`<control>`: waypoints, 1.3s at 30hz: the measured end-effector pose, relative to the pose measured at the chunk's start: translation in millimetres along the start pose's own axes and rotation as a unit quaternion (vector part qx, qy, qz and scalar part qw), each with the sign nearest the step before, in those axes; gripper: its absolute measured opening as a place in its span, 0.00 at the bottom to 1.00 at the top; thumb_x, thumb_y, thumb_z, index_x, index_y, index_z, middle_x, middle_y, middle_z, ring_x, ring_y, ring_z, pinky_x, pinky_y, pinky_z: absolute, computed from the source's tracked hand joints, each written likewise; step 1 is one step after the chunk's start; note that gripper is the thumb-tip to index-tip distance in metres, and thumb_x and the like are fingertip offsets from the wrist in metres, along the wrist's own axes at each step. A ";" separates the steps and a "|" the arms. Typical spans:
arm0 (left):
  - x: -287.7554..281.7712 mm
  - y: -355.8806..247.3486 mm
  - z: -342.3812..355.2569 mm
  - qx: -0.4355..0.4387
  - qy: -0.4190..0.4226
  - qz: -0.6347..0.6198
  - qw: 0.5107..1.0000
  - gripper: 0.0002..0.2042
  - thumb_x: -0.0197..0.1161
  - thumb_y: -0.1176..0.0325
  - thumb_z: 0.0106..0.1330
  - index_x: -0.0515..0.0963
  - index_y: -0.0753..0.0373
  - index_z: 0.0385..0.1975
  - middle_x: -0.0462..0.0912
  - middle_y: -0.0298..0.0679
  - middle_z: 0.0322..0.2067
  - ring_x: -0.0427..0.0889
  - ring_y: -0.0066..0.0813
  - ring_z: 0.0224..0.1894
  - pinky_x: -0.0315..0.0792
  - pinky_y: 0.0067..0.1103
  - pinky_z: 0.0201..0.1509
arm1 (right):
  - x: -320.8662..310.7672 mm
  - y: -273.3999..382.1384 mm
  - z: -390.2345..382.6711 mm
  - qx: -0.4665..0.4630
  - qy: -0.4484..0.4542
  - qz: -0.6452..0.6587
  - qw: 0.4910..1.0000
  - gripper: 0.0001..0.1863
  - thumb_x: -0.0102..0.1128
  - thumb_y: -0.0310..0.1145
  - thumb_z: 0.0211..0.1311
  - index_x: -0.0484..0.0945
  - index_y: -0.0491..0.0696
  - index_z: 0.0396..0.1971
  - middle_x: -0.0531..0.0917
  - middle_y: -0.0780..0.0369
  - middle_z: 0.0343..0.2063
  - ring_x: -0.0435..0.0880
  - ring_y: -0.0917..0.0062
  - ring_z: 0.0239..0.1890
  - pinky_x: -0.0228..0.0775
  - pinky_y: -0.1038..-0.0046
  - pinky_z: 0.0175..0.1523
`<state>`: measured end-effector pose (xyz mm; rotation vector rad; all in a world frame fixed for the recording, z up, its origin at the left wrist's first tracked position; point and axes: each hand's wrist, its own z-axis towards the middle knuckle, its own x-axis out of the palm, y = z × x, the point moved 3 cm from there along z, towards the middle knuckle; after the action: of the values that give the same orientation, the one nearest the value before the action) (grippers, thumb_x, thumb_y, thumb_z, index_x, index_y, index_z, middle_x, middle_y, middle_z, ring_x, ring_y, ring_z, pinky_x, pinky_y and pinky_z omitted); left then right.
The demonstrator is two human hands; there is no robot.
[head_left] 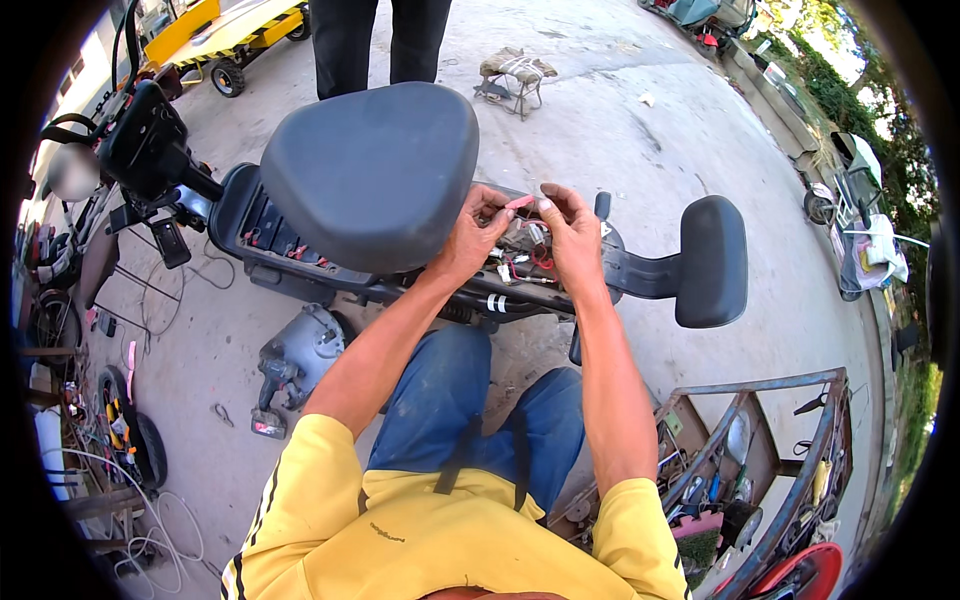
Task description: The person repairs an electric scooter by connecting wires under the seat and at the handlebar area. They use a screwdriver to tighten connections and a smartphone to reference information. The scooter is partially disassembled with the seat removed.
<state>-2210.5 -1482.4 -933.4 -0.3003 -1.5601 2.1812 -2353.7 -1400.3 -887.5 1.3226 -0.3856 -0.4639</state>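
Over an electric scooter's open body, my left hand point(466, 236) pinches a small red strip-like piece point(520, 202), its exact kind unclear. The piece's other end meets the thumb and fingers of my right hand point(573, 238), also closed in a pinch. Just below my fingers lies a bundle of wires point(528, 262) with white connectors and red leads. The scooter's black seat point(370, 175) is large and sits left of my hands, partly covering the body. A padded black backrest point(712, 262) stands to the right on its bracket.
A cordless power tool point(278, 382) lies beside a grey metal piece point(312, 340) on the concrete. At lower right stands a metal-framed tool rack point(835, 378). A person in dark trousers point(345, 45) stands beyond the seat, near a small stool point(516, 70). Cables and parts crowd the left.
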 end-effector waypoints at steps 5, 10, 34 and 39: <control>-0.9 -0.2 -3.8 -0.028 -0.011 -0.032 0.999 0.06 0.64 0.79 0.73 0.78 0.65 0.45 0.83 0.31 0.33 0.80 0.14 0.35 0.73 0.15 0.37 | 7.3 15.6 -12.8 -0.050 -0.004 -0.234 0.971 0.13 0.65 0.37 0.68 0.87 0.42 0.42 0.85 0.57 0.28 0.86 0.70 0.35 0.78 0.65 0.44; 2.1 0.0 -6.4 0.009 -0.017 -0.010 1.000 0.05 0.65 0.80 0.72 0.81 0.65 0.44 0.84 0.30 0.34 0.80 0.13 0.35 0.74 0.15 0.38 | 2.8 -4.6 -7.4 0.076 0.034 -0.125 0.989 0.16 0.61 0.38 0.68 0.88 0.39 0.37 0.81 0.64 0.19 0.77 0.80 0.24 0.70 0.71 0.32; 0.7 -25.3 -14.6 0.207 -0.006 0.107 0.972 0.09 0.68 0.84 0.62 0.82 0.65 0.39 0.84 0.39 0.39 0.84 0.34 0.44 0.78 0.27 0.49 | -2.0 -5.1 -7.9 0.267 0.039 0.080 0.960 0.07 0.67 0.30 0.59 0.89 0.43 0.32 0.79 0.69 0.23 0.67 0.86 0.20 0.55 0.77 0.26; -0.7 -23.4 -15.3 0.230 0.000 0.128 0.965 0.09 0.69 0.84 0.60 0.82 0.64 0.38 0.84 0.39 0.39 0.84 0.36 0.43 0.78 0.28 0.46 | 1.6 -0.7 -9.9 0.260 0.025 0.060 0.963 0.07 0.68 0.29 0.59 0.89 0.42 0.33 0.79 0.69 0.21 0.67 0.86 0.19 0.55 0.78 0.24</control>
<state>-2198.3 -1463.6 -916.7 -0.3654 -1.0098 2.6611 -2347.3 -1393.0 -890.2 1.8030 -0.5660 -0.2301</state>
